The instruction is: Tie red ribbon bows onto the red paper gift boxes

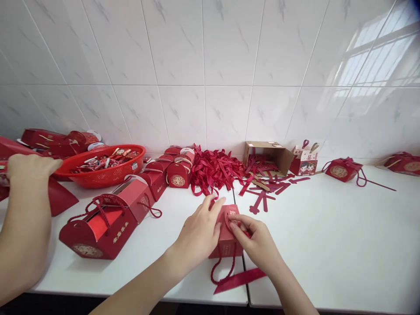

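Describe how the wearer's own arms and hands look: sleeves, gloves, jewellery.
The left hand and right hand, at the small red box, are bare: no gloves, no ring, watch or bracelet in view. The left forearm and right forearm are uncovered to the picture's edge; no sleeve shows. The bare arm at far left seems another person's.

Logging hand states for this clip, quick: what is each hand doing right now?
Left hand: closed around the box, gripping its left side.
Right hand: closed, pinching the box's top.
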